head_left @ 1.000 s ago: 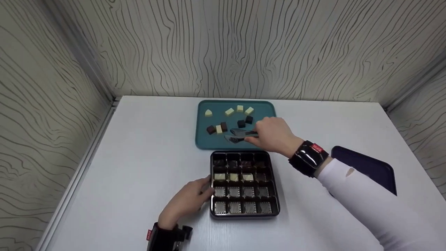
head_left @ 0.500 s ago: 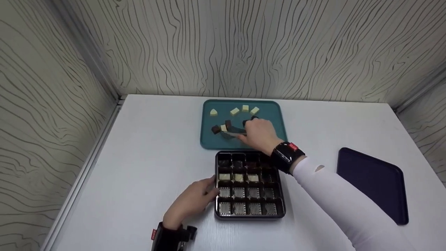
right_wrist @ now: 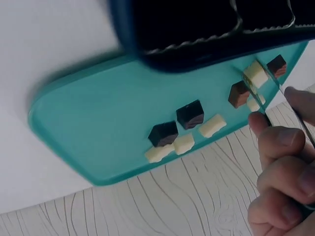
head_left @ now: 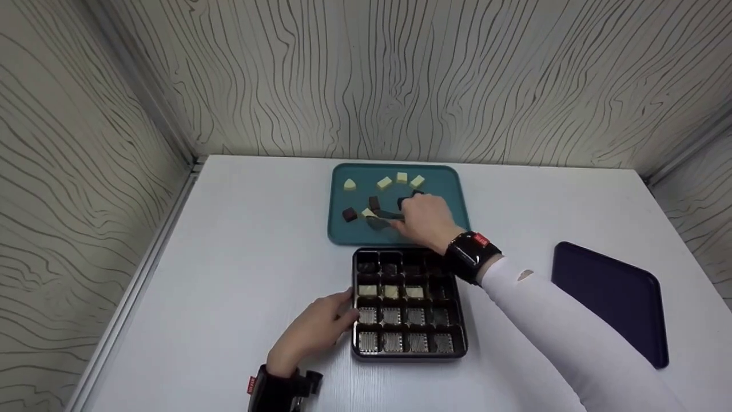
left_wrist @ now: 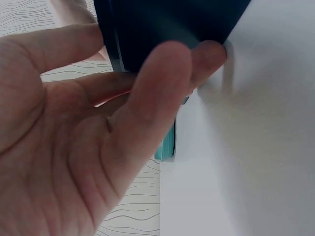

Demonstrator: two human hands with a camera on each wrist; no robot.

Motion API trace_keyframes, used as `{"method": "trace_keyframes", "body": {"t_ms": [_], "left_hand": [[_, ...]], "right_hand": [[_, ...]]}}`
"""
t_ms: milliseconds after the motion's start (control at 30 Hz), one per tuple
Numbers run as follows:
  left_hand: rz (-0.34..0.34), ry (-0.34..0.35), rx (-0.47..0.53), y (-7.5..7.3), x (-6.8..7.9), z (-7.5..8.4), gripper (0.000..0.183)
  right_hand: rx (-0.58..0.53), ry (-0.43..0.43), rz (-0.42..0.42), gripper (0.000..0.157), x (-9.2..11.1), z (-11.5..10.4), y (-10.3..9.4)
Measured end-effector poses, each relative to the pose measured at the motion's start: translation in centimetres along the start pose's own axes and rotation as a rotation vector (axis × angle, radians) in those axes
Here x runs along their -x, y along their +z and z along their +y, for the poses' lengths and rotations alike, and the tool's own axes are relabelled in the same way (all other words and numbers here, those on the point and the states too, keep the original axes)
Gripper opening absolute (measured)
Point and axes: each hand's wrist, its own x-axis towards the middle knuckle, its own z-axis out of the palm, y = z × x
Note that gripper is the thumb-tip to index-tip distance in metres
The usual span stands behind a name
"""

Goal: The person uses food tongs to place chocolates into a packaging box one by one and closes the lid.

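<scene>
In the head view my right hand [head_left: 426, 220] grips small tongs [head_left: 386, 216] over the teal tray [head_left: 340, 236]. In the right wrist view, the tong tips stand on either side of a white chocolate piece [right_wrist: 256, 73], which looks tilted. Brown chocolates [right_wrist: 239, 94] lie on both sides of it. My left hand [head_left: 314, 326] touches the left side of a dark compartment box [head_left: 410, 357]; its fingers look mostly straight in the left wrist view. White chocolates [head_left: 367, 291] fill several cells of the box's second row, and dark pieces sit in the shadowed back row.
Several white chocolates [head_left: 384, 183] lie along the back of the teal tray. Two dark chocolates [right_wrist: 190, 114], partly hidden by my right hand in the head view, are also there. A dark blue lid-like tray [head_left: 612, 303] lies at right. Patterned panels [head_left: 366, 86] enclose the table.
My right hand has moved left and down with the tongs, bringing their tips to the white chocolate, which has tilted. The left brown piece has shifted slightly away. My left hand stays at the box.
</scene>
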Motion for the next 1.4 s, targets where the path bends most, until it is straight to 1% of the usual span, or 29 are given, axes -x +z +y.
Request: {"method": "trace_keyframes", "body": {"t_ms": [133,233,333,467,667,833,1033,1233,1333,1400], "left_hand": [[0.005,0.009,-0.009,-0.1,0.0,-0.1,0.058],[0.011,0.019,-0.013,-0.2,0.1,-0.1,0.058],[0.012,0.018,-0.011,-0.3,0.2,-0.2,0.057],[0.011,0.015,-0.010,-0.4,0.3,-0.3,0.058],[0.011,0.028,-0.012,-0.3,0.2,-0.3,0.057],[0.007,0.019,-0.009,-0.2,0.1,-0.3,0.057],[0.000,0.023,-0.007,-0.1,-0.1,-0.2,0.056],[-0.002,0.030,0.000,-0.2,-0.1,-0.2,0.057],[0.000,0.028,0.003,-0.3,-0.1,-0.3,0.057],[0.000,0.028,0.003,-0.3,0.0,-0.3,0.058]], "right_hand": [[-0.017,-0.076,-0.044,0.061,0.9,1.6,-1.0],[0.011,-0.117,-0.078,0.062,1.5,2.9,-2.0],[0.050,-0.132,-0.109,0.062,1.7,3.9,-2.7],[0.070,-0.138,-0.121,0.065,1.8,4.6,-3.1],[0.080,-0.142,-0.095,0.066,1.8,4.7,-2.7],[0.083,-0.144,-0.082,0.066,1.7,4.8,-2.5],[0.044,-0.141,-0.064,0.064,2.3,5.4,-2.7],[0.034,-0.139,-0.044,0.054,4.2,6.5,-3.9],[0.049,-0.159,-0.025,0.053,5.6,7.0,-5.0],[0.052,-0.185,-0.007,0.049,6.6,7.2,-5.6]]}}
